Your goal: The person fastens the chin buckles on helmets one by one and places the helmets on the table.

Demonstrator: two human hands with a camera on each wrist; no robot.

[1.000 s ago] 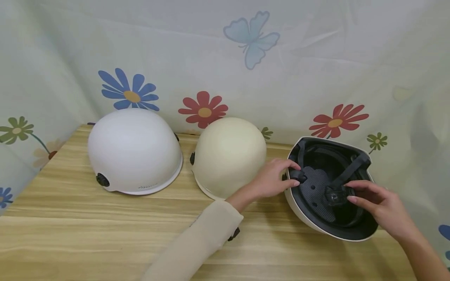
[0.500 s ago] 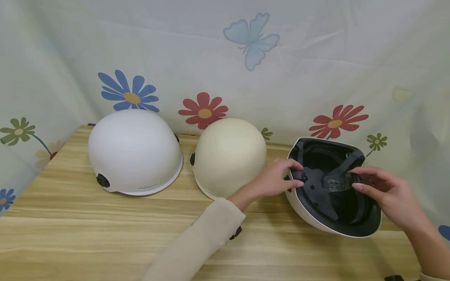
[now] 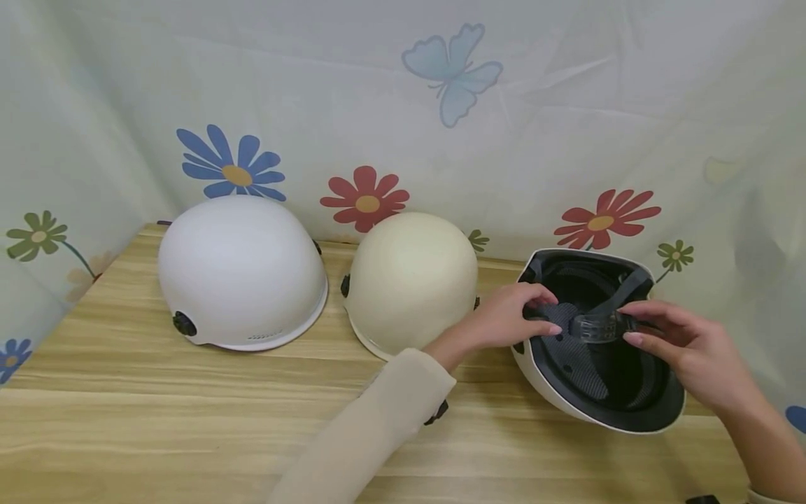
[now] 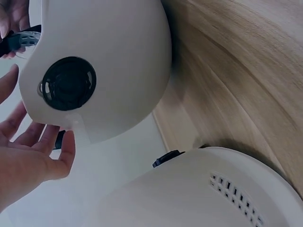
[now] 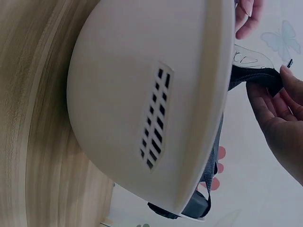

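Your left hand (image 3: 500, 320) had moved farther over the tipped helmet (image 3: 598, 381).
Its fingers stood parted, any hold unclear; your right hand (image 3: 689, 353) pinched the strap (image 5: 262, 78).

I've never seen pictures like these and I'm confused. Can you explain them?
No robot here: just a person working bare-handed. I'll call each hand a grip. The wide picture comes from a camera on the head; the others, from a camera on each wrist. On the tan wood-patterned table sit a smooth round white helmet, a smooth round cream helmet and a round off-white helmet with black lining, tipped open side up. The right grip pinches a black strap end with a clear plastic piece. The left grip is at that helmet's edge; I can't tell whether it holds anything.
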